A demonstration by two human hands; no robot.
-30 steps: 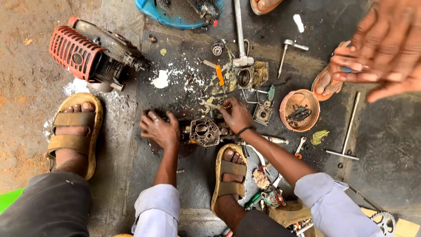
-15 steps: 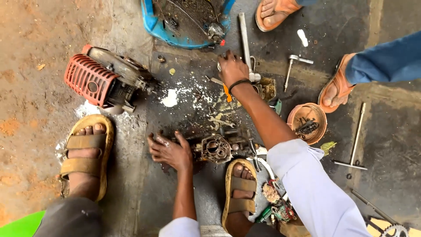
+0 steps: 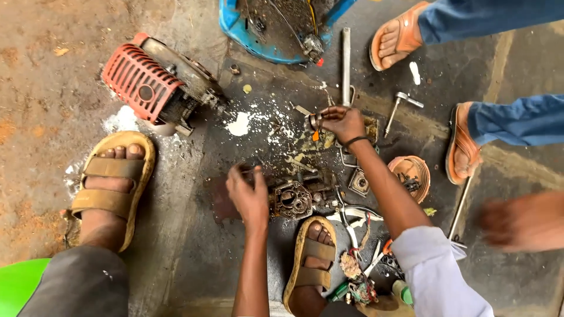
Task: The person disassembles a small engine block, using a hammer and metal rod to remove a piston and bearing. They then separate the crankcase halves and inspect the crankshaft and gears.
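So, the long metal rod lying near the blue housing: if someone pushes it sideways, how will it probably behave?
The long metal rod looks straight and round, so it would probably roll rather than slide. It appears stiff and fairly heavy for its width. The dark floor around it looks oily, so it may be slippery to hold.

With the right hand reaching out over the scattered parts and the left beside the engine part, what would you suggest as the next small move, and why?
Probably bring the right hand back toward the engine part. It is closed around a small metal piece away from the body, while the left hand rests against the engine part on the floor, seemingly steadying it. What the piece is cannot be told.
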